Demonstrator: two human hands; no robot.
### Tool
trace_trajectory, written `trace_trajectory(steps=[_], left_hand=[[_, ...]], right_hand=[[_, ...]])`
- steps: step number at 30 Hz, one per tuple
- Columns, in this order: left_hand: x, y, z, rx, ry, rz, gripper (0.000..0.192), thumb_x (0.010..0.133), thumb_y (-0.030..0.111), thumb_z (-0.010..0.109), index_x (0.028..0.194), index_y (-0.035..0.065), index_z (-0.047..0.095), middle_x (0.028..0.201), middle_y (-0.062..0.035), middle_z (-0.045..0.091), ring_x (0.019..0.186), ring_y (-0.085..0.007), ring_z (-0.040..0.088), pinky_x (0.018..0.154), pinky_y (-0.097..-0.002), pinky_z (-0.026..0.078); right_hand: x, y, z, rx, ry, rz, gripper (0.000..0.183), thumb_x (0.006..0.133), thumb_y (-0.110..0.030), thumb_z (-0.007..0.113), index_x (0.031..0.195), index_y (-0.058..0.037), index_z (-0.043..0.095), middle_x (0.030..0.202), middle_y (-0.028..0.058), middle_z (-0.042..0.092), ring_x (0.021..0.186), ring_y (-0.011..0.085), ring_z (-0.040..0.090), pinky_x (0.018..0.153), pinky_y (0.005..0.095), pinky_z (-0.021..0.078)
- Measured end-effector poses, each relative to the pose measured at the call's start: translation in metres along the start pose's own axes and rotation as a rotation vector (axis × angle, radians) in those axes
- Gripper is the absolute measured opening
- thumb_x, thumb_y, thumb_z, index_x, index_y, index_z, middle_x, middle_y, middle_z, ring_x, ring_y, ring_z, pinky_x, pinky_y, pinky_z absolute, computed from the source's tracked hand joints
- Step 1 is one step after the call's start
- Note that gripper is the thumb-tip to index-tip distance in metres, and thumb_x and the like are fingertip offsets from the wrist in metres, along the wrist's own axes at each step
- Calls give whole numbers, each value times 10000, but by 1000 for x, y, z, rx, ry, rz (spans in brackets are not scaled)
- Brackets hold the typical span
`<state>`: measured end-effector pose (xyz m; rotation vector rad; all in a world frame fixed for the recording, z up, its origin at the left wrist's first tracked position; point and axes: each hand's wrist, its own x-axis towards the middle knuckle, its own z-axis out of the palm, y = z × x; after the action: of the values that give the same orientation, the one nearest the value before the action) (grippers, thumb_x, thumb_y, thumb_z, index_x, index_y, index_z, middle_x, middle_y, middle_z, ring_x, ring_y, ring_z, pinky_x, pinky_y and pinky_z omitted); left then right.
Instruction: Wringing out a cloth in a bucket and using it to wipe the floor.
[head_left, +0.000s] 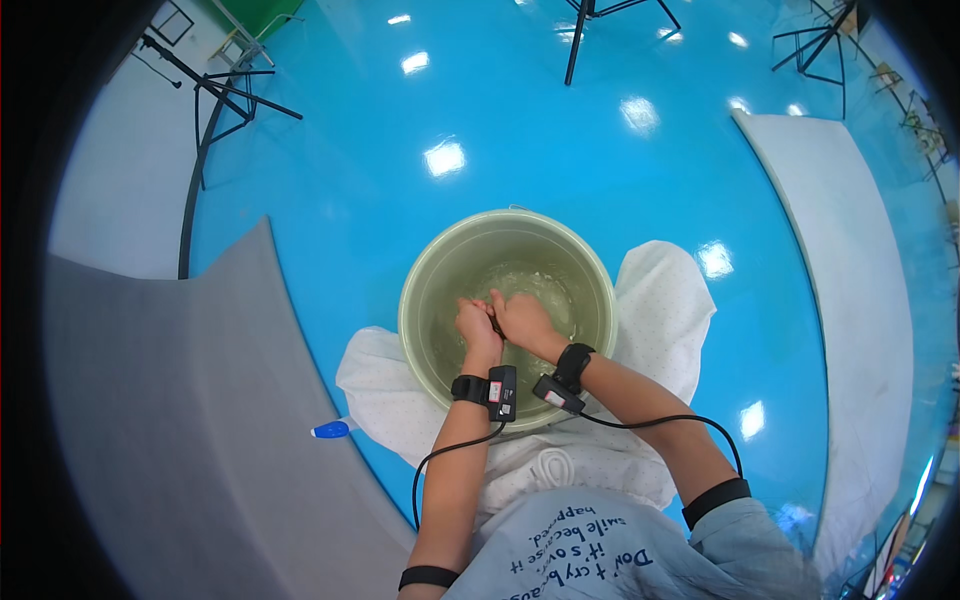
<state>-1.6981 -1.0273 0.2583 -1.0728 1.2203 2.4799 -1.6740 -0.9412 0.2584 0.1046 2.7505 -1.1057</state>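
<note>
A round pale green plastic bucket (420, 262) stands on the blue floor between the person's knees, with water (536, 285) in it that looks stirred. Inside the rim, my left hand (478, 326) and my right hand (523, 322) are close together above the water. Between them shows a small part of a dark thing (496, 325), too hidden to name; the fingers of both hands are curled about it. Black sensor boxes with cables are strapped to both wrists.
A blue-capped bottle or tube (331, 430) lies by the left knee. Grey matting (225, 420) spreads at left, and a pale panel (847, 262) curves along the right. Black tripod or stand legs (240, 112) rest on the glossy floor at the upper left, with others (577, 37) farther off.
</note>
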Motion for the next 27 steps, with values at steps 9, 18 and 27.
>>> trace_trajectory(steps=[9,18,27], left_hand=[[-34,27,20,250,-534,277,497,922,402,389,570,58,456,543,-71,468,547,-166,463,574,-289,391],[-18,5,7,-179,-31,17,402,913,256,364,538,117,321,506,-16,322,471,-157,313,507,-296,324],[13,-28,2,-345,202,-204,205,774,78,338,573,102,365,564,-39,395,497,-161,403,499,-273,361]], right_hand=[[5,5,-44,1202,-838,726,562,867,-549,296,792,-56,556,528,103,536,404,173,525,324,267,377],[-11,-14,-18,9,66,-43,462,915,-282,294,691,-13,597,626,226,578,473,383,542,495,481,448],[-4,-20,-51,-455,-154,-380,421,908,-289,330,729,-15,594,589,192,581,507,350,571,461,443,454]])
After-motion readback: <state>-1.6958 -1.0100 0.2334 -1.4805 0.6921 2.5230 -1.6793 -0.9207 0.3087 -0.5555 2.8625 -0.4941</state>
